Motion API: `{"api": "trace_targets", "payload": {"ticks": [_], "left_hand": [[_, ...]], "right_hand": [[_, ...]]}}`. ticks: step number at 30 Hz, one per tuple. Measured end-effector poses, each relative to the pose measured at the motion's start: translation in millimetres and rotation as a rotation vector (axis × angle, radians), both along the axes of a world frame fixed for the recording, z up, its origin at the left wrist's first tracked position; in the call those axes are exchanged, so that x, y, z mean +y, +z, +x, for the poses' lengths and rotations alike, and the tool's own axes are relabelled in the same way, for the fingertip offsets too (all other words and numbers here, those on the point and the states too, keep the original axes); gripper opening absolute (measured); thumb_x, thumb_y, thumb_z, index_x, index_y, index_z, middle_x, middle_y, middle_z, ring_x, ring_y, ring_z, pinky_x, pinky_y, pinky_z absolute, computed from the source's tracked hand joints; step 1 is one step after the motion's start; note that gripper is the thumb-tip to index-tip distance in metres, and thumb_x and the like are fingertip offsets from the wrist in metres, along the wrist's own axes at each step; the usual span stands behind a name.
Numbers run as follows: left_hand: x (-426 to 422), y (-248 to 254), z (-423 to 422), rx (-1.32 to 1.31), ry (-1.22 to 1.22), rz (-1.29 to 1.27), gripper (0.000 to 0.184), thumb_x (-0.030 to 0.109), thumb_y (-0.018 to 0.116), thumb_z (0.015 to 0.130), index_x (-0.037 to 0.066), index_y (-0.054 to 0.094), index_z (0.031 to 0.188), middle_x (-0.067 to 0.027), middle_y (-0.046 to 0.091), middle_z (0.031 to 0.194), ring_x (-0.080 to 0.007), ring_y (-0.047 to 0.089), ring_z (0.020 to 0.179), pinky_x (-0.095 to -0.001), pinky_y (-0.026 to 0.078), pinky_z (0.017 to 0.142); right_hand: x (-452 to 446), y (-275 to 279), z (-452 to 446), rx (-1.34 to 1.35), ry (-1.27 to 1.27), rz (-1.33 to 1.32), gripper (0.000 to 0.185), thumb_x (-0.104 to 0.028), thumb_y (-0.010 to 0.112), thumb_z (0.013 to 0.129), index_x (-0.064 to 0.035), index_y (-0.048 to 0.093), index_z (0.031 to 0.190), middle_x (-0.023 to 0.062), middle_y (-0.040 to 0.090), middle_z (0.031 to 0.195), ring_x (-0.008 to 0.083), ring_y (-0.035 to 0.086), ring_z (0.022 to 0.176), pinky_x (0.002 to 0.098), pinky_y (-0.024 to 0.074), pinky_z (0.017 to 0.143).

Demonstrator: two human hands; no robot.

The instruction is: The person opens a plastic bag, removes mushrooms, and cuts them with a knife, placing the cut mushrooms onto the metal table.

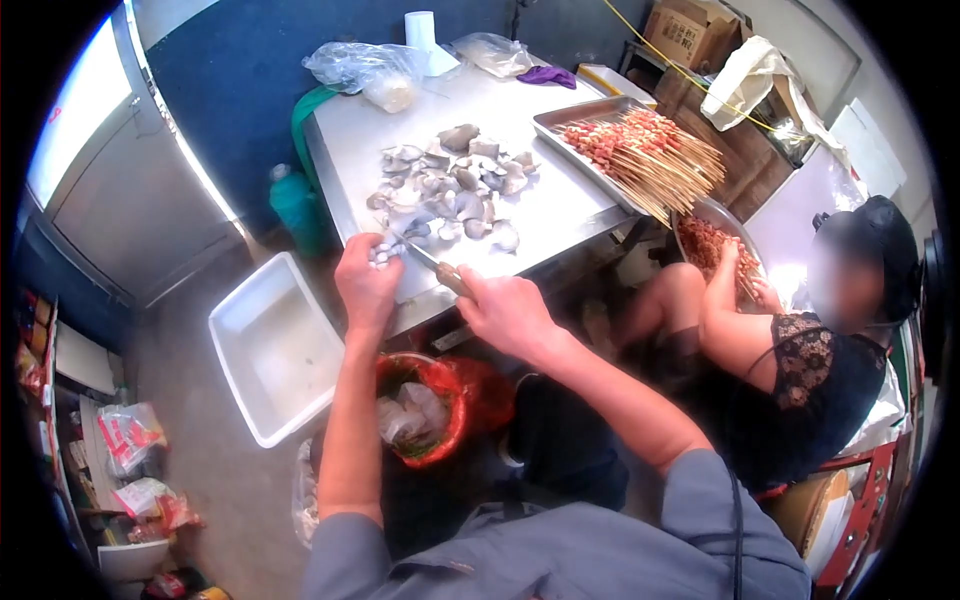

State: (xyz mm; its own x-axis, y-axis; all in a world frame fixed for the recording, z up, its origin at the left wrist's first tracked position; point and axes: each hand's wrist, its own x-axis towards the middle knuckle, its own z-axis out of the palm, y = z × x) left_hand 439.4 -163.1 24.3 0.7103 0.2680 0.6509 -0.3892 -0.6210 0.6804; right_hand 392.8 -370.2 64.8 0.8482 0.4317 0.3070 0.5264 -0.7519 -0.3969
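My right hand is closed around the wooden handle of a knife, its blade pointing up and left toward my other hand. My left hand, at the near left edge of the metal table, is closed on a pale mushroom. The knife tip is close to this mushroom; whether they touch I cannot tell. Just beyond both hands, a loose pile of grey-and-white mushrooms, apparently oyster mushrooms, is spread over the tabletop.
A white plastic tub stands at left, and a red bag below the table edge. A metal tray bears skewered meat. At right, a seated person works over a bowl of meat. Plastic bags lie at the back.
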Motion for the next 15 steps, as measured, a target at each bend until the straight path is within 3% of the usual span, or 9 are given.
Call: {"api": "trace_targets", "payload": {"ticks": [2, 4, 6, 8, 15], "left_hand": [[1, -1, -3, 0.006, -0.008, -0.006, 0.025, 0.006, 0.068, 0.07, -0.002, 0.065, 0.093, -0.0142, 0.066, 0.093, -0.0269, 0.066, 0.083, -0.0331, 0.051, 0.077], [0, 1, -2, 0.07, -0.02, -0.049, 0.026, 0.005, 0.068, 0.07, -0.001, 0.065, 0.095, -0.016, 0.066, 0.095, -0.0321, 0.065, 0.085, -0.0358, 0.051, 0.079], [0, -5, 1, 0.06, -0.012, -0.049, 0.026, 0.005, 0.068, 0.07, -0.001, 0.065, 0.095, -0.0157, 0.066, 0.096, -0.0321, 0.066, 0.086, -0.0356, 0.051, 0.079], [0, -7, 1, -0.013, -0.012, -0.053, 0.025, 0.007, 0.068, 0.071, -0.001, 0.065, 0.094, -0.0123, 0.067, 0.091, -0.0237, 0.066, 0.081, -0.0318, 0.051, 0.076], [-2, -5, -3, -0.015, 0.006, -0.081, 0.026, 0.008, 0.068, 0.072, 0.0, 0.065, 0.097, -0.0126, 0.066, 0.095, -0.0246, 0.065, 0.084, -0.0325, 0.051, 0.079]], "right_hand": [[6, 1, 8, 0.063, -0.027, -0.039, 0.026, -0.02, 0.057, 0.087, -0.0063, 0.056, 0.109, 0.0215, 0.065, 0.073, 0.0403, 0.065, 0.071, 0.0518, 0.0501, 0.066], [13, 4, 14, 0.069, -0.016, -0.035, 0.025, -0.02, 0.057, 0.087, -0.0056, 0.056, 0.107, 0.0217, 0.065, 0.073, 0.0407, 0.065, 0.072, 0.0519, 0.0502, 0.067], [18, 5, 20, 0.079, -0.011, -0.034, 0.024, -0.02, 0.057, 0.087, -0.0049, 0.056, 0.106, 0.0219, 0.065, 0.074, 0.0411, 0.065, 0.072, 0.052, 0.0503, 0.067], [25, 3, 31, 0.052, 0.011, 0.007, 0.022, -0.021, 0.056, 0.087, -0.0041, 0.057, 0.102, 0.0219, 0.065, 0.074, 0.0418, 0.065, 0.074, 0.0517, 0.0504, 0.068], [27, 4, 31, 0.108, -0.007, 0.01, 0.023, -0.022, 0.054, 0.087, -0.0017, 0.057, 0.096, 0.0227, 0.066, 0.076, 0.0414, 0.066, 0.078, 0.0523, 0.0515, 0.073]]}}
